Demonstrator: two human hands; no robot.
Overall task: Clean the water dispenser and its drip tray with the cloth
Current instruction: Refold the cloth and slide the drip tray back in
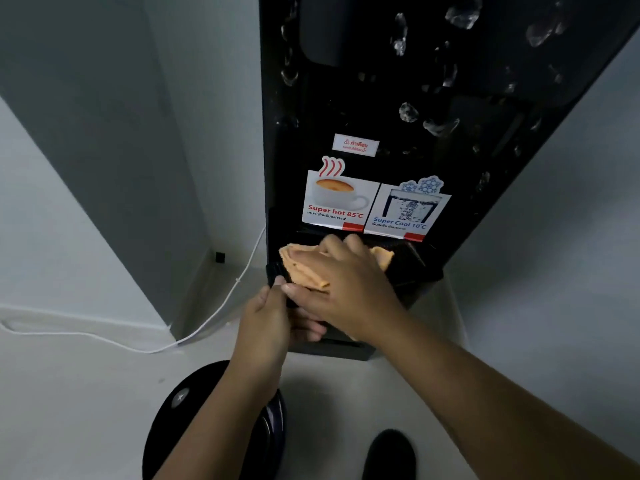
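Note:
A tall black water dispenser [433, 98] stands against the wall, with hot and cold stickers on its front. Its black drip tray [412, 268] juts out below the stickers. An orange cloth [304, 271] lies on the tray, and my right hand [343, 278] presses flat on it with fingers spread. My left hand [270, 317] grips the tray's front left edge, thumb on top. Most of the tray's surface is hidden under the cloth and hands.
A white cable [221, 299] runs along the floor to the left of the dispenser. A grey wall corner [104, 168] stands at left. My dark-trousered knee [207, 420] and a black shoe [389, 455] are on the pale floor below.

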